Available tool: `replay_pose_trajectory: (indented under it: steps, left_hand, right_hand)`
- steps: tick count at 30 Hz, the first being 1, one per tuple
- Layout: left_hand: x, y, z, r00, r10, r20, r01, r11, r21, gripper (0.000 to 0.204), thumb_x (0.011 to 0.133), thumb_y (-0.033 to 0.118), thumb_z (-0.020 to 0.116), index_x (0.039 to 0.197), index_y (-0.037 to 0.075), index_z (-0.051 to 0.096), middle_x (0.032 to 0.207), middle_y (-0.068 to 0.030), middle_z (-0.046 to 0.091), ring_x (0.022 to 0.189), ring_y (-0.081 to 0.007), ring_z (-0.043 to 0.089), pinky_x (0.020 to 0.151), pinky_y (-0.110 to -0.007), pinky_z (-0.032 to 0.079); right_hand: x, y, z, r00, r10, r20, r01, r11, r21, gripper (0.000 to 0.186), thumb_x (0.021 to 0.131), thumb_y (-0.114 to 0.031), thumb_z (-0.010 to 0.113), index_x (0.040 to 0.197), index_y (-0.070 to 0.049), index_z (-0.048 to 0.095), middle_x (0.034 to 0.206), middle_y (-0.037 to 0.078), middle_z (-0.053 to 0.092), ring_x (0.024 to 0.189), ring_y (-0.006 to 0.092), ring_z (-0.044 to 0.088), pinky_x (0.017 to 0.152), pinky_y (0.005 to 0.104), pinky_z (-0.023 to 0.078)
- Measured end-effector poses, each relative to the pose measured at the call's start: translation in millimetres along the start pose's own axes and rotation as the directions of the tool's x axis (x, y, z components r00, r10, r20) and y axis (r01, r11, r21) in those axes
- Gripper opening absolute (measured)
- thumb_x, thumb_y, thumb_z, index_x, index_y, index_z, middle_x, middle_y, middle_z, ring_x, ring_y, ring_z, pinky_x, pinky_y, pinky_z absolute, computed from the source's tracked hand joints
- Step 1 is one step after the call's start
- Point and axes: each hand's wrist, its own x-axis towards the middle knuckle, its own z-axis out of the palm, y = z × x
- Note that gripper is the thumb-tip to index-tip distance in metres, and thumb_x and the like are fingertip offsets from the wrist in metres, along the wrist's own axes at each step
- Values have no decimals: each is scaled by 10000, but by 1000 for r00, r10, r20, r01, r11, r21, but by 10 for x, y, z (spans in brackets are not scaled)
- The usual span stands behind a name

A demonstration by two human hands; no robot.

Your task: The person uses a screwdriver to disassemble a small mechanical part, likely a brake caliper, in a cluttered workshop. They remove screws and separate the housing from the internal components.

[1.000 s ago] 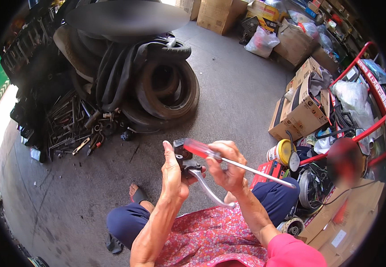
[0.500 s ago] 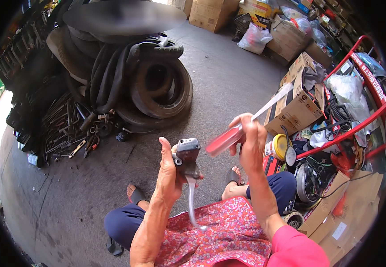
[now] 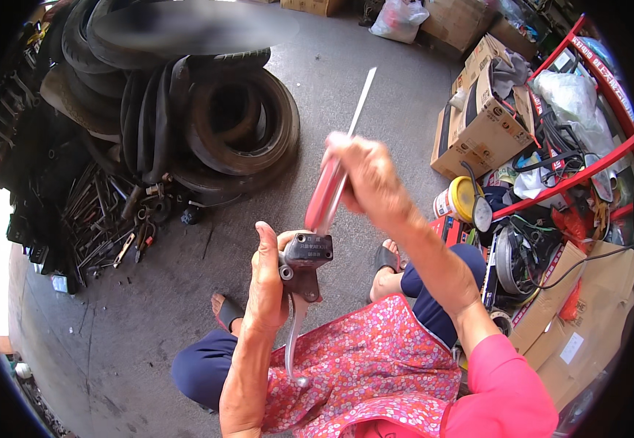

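A motorcycle brake master cylinder [image 3: 309, 253], with a dark rectangular reservoir cap and a silver lever [image 3: 295, 337], is in my left hand [image 3: 264, 288]. The thumb there points up beside the cylinder, and the other fingers are mostly hidden behind it. Above it, my right hand [image 3: 371, 175] grips a screwdriver [image 3: 325, 193] by the upper part of its red handle. The handle's butt end points down at the reservoir cap; whether it touches cannot be told. Its bare metal blade points up and away from me. The lever hangs over a red floral apron [image 3: 375, 350].
Old tyres [image 3: 280, 139] are stacked at the far left beside a heap of hand tools [image 3: 101, 219]. To the right stand a cardboard box [image 3: 481, 128], a yellow-lidded tub [image 3: 454, 201] and a red metal frame [image 3: 587, 171]. Flattened cardboard [image 3: 587, 321] lies nearer.
My right hand has swung left, bringing the screwdriver's butt end from beside the master cylinder to right over its cap. The blade points more steeply upward. The lever now slants the other way.
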Motion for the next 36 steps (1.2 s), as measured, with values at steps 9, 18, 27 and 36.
replay_pose_trajectory:
  steps: [9,18,27,36]
  left_hand:
    - [-24,-74,22,986,12,167,-31,993,114,804,889,706,176,1046,26,575,796,-79,612,565,-140,601,486,-268,508]
    - [8,-79,142,998,52,37,-53,998,46,775,929,646,235,1015,-19,625,671,-49,619,482,-82,537,447,-233,450]
    - [168,-82,12,961,-246,-127,196,928,-317,735,829,752,344,911,60,577,584,-95,572,470,-260,624,288,-279,430]
    - [415,-288,-103,948,-185,-257,19,843,-537,590,896,641,358,1033,93,528,724,-90,601,494,-241,599,381,-340,503]
  right_hand:
    - [57,-34,-268,985,171,37,-171,985,2,484,923,-477,496,699,-49,525,565,11,470,504,63,434,448,255,374]
    - [92,50,-427,992,125,-24,-125,992,14,484,922,-495,492,727,-56,543,622,36,525,545,85,480,487,273,408]
    - [-124,176,-166,932,-305,-195,284,950,-131,273,955,-275,530,928,-4,549,714,43,546,562,77,490,485,237,400]
    - [-372,189,41,335,-806,488,933,212,-291,467,731,-134,777,1088,69,554,961,217,615,818,321,662,670,374,575]
